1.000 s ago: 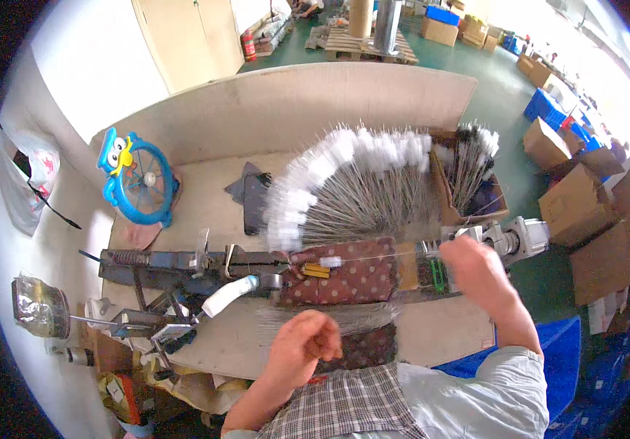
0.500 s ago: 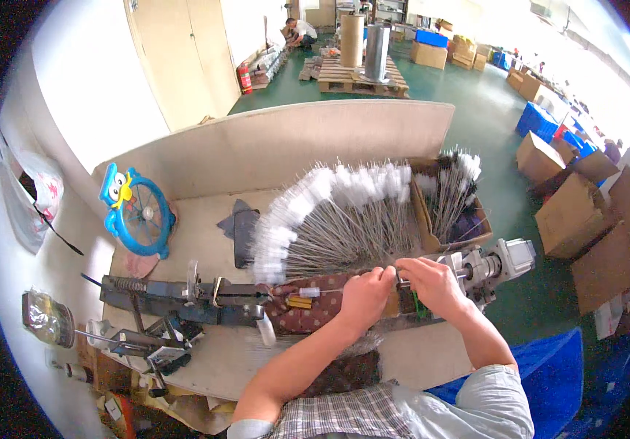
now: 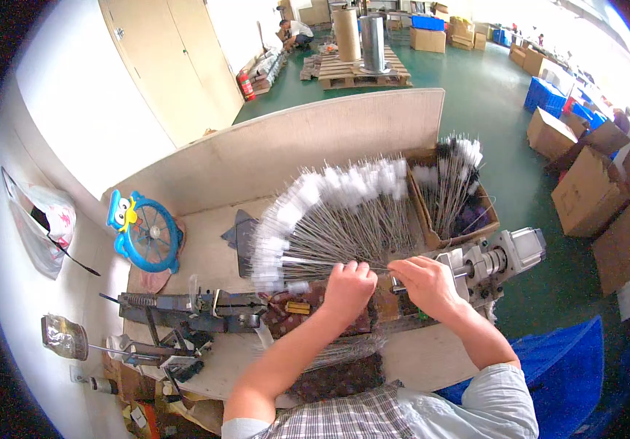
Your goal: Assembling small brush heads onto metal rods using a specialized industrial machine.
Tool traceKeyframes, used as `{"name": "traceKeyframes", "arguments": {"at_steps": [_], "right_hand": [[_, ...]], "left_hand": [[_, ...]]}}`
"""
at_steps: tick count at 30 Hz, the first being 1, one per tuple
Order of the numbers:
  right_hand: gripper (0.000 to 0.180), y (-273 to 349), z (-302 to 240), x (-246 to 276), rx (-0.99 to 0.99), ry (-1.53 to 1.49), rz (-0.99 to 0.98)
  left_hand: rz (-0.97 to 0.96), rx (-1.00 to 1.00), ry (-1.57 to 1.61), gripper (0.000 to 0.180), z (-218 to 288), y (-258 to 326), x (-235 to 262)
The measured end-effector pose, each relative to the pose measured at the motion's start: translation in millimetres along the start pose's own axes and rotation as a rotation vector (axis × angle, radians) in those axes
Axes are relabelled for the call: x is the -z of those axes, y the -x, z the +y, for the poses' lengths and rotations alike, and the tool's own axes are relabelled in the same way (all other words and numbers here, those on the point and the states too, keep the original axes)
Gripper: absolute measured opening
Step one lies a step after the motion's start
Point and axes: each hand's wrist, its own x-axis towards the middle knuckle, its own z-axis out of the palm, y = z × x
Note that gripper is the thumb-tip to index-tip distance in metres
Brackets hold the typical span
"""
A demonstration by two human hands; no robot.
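Both my hands are over the front edge of a fanned pile of white-tipped wire brushes (image 3: 351,212) on the workbench. My left hand (image 3: 353,290) is closed, its fingers curled round the thin stem of a brush; its grip is partly hidden. My right hand (image 3: 428,285) pinches the stem's end, beside the metal spindle (image 3: 398,288) of a motor-driven machine (image 3: 485,265). A dotted maroon cloth (image 3: 351,319) lies below my left hand, with a small yellow block (image 3: 298,308) on it.
A carton (image 3: 452,235) of black and white brushes stands behind the machine. To the left are a clamp fixture (image 3: 220,301) on a dark rail, a blue cartoon-shaped fan (image 3: 148,233) and a dark phone-like slab (image 3: 244,245). A raised board (image 3: 315,139) borders the bench's far side.
My left hand has moved up and left, from over the cloth to the pile's front edge, and the brush has left the cloth. My right hand has shifted slightly left. The view has tilted.
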Motion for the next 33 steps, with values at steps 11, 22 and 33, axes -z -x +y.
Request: {"name": "traceKeyframes", "arguments": {"at_steps": [11, 22, 33], "right_hand": [[0.015, -20, -16, 4, 0.018, 0.018, -0.357], [0.01, -72, -78, -95, 0.412, -0.149, -0.385], [0.011, -68, -109, -148, 0.241, -0.047, -0.371]], "left_hand": [[0.346, 0.196, 0.103, 0.019, -44, 31, 12], [0.137, 1.245, 1.678, 0.023, 12, 157, 33], [0.863, 1.513, 2.322, 0.054, -47, 199, 68]]}}
